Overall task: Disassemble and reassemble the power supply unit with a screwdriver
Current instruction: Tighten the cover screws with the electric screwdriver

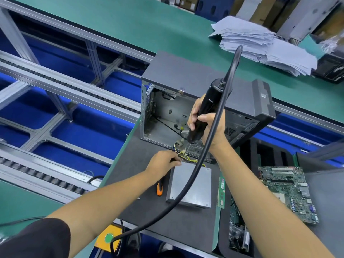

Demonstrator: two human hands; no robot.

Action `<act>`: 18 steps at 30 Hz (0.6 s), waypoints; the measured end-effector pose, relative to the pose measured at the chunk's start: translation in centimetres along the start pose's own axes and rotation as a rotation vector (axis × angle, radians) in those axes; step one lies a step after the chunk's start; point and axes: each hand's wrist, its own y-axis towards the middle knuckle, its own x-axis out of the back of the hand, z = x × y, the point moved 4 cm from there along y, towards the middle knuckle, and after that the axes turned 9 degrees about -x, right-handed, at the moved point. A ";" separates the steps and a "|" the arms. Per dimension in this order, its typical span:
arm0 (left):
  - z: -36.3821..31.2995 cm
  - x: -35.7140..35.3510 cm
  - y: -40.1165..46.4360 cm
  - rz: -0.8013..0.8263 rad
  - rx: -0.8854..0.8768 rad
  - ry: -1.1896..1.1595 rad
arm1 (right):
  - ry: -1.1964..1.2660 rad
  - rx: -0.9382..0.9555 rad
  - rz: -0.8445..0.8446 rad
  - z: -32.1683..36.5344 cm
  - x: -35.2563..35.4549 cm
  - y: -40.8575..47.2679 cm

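The flat grey metal power supply unit (190,185) lies on the dark work mat (149,207), just near of the open grey computer case (178,101), with its bundle of yellow and black wires (183,155) trailing from its far edge toward the case. The right hand (208,123) is wrapped around the black cylindrical electric screwdriver (204,110), which stands tilted, its thin bit pointing down at the far left corner of the unit; a thick black cable (210,146) loops from the tool's top and sweeps down across the unit toward the near edge of the bench. The left hand (163,162) rests at that same corner, its fingertips pinched together beside the bit; whatever they pinch is too small to make out. An orange-handled manual screwdriver (159,189) lies on the mat just left of the unit. To the right lie a green memory stick (221,192) and a green motherboard (290,192). A stack of white papers (260,47) sits far right on the green bench (130,25).
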 end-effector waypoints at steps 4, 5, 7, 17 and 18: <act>0.0 -0.1 -0.1 -0.015 -0.021 0.042 | 0.003 0.010 0.022 0.1 -0.2 0.1; -0.1 -0.1 -0.1 -0.019 -0.027 0.050 | 0.004 0.011 0.023 0.1 -0.2 0.2; -0.1 0.0 -0.2 -0.028 -0.036 0.057 | 0.011 0.009 0.018 0.1 -0.2 0.2; -0.1 -0.1 -0.3 -0.046 -0.064 0.092 | 0.030 -0.013 0.017 -0.3 -0.1 0.5; 0.0 -0.2 -0.3 -0.036 -0.067 0.101 | 0.024 -0.009 0.020 -0.4 0.0 0.5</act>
